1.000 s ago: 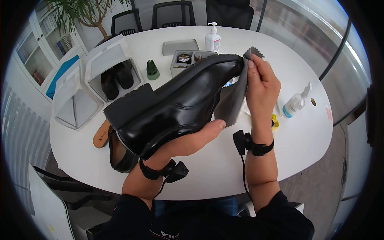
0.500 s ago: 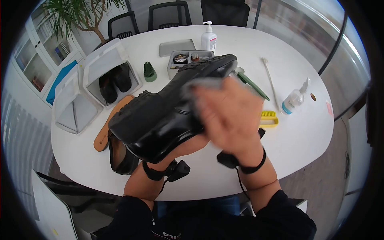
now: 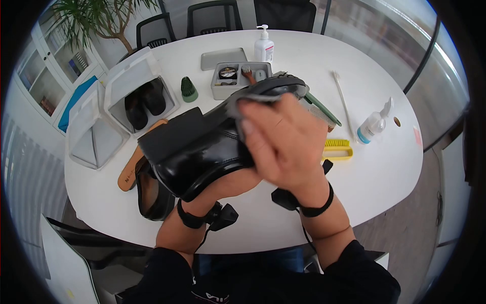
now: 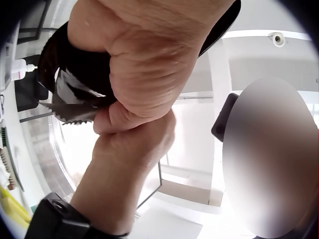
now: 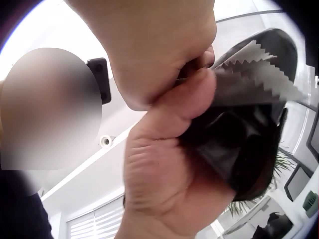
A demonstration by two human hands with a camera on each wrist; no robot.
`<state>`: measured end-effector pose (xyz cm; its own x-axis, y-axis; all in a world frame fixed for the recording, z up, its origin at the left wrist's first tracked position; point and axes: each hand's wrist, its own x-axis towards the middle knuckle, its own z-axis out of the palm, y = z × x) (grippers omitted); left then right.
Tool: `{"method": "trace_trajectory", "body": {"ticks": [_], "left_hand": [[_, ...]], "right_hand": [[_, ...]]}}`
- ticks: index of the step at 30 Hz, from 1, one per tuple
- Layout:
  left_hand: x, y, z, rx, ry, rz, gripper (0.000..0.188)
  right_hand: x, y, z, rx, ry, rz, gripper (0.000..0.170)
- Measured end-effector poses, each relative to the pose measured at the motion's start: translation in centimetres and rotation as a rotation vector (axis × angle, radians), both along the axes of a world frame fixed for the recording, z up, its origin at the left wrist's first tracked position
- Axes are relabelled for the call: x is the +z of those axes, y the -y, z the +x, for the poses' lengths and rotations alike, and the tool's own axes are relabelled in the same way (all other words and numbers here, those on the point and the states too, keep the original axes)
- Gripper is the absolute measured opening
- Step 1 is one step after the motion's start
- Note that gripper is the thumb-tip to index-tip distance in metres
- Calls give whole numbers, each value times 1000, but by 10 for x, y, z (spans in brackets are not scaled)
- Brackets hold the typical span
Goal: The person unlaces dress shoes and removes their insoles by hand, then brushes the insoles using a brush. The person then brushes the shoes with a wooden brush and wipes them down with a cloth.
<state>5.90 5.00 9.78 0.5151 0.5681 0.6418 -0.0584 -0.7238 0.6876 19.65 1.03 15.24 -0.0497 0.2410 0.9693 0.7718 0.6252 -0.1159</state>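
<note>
A glossy black leather shoe [image 3: 197, 157] is held up over the table, heel toward the left and toe pointing away to the right, its side facing up. My left hand [image 3: 228, 187] grips it from underneath; in the right wrist view that hand's thumb and palm [image 5: 159, 169] wrap the shoe near its opening. My right hand [image 3: 288, 142] pinches a grey cloth [image 3: 235, 105] against the shoe's upper side along the sole edge. Zigzag-cut edges of the cloth [image 5: 269, 77] show in the right wrist view. Its fingertips are partly hidden behind the cloth.
Below the shoe lie another black shoe [image 3: 154, 197] and a wooden-backed brush [image 3: 127, 172]. Around them are a grey box [image 3: 223, 91] with polish, a green brush [image 3: 188, 90], a yellow brush [image 3: 338, 151], a spray bottle [image 3: 372, 127], a pump bottle [image 3: 264, 48] and a shoe case [image 3: 119, 83].
The right hand came from the shoe's toe, where both hands touched the spread cloth, leftward onto the shoe's side with the cloth bunched. The left hand still holds the shoe, which has tilted slightly.
</note>
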Motion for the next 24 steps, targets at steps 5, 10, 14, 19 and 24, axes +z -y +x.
{"method": "trace_trajectory", "body": {"ticks": [5, 10, 14, 19, 24], "left_hand": [[38, 17, -16, 63, -33, -27, 39], [43, 18, -20, 64, -19, -105, 47], [34, 6, -15, 55, -54, -47, 53], [29, 4, -12, -52, 82, -48, 54], [38, 13, -19, 104, -58, -123, 35]], "right_hand": [[-21, -36, 53, -291, -453, -115, 17], [-21, -40, 60, -3, -842, -264, 24], [-16, -21, 26, -62, -498, -206, 18], [-4, -3, 13, -39, -83, -177, 18], [-24, -36, 53, -184, -569, -338, 23]]}}
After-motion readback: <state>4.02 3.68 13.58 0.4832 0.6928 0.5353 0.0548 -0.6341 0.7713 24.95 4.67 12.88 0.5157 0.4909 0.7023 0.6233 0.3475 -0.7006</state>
